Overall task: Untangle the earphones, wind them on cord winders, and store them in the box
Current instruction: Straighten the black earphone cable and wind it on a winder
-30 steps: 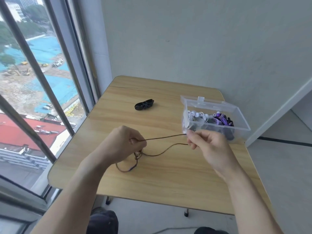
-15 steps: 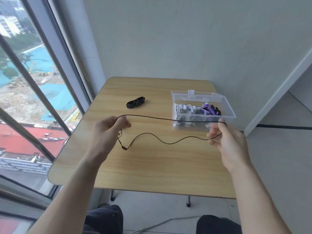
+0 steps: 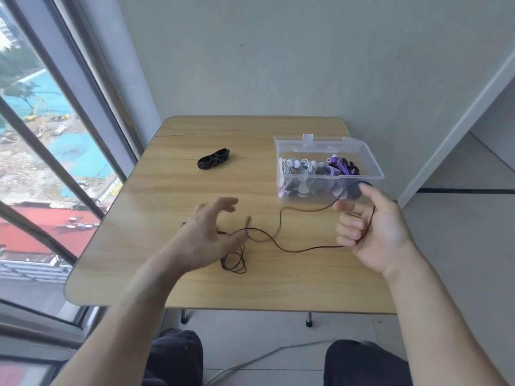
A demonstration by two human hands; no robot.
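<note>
Dark trousers (image 3: 178, 358) fill the bottom of the view, with a grey cable (image 3: 264, 358) crossing the floor tiles between the knees. Just beyond them runs the near edge of the wooden table (image 3: 195, 291), its corners rounded, and a broad band of bare wood lies between that edge and the hands. The left hand (image 3: 203, 235) is blurred, fingers spread and loose, clamped on nothing; it hovers over the dark brown cord (image 3: 292, 249), whose small coil (image 3: 233, 263) lies on the wood just beneath the wrist side of the hand. From the coil the cord snakes right across the tabletop to the right hand (image 3: 373, 232), which is palm-up with fingers curled; the cord runs through the curled fingers and loops up over the thumb, so this hand has hold of it. Past the right hand, touching distance from the thumb, sits the clear box (image 3: 370, 157), lid up, close to the table's right edge and holding white and purple earphones. Left of the box, well apart from it and from both hands, a black winder (image 3: 214, 159) lies alone on open wood. The table's left edge runs beside the window frame (image 3: 92, 112); its far edge meets the grey wall (image 3: 278, 65).
</note>
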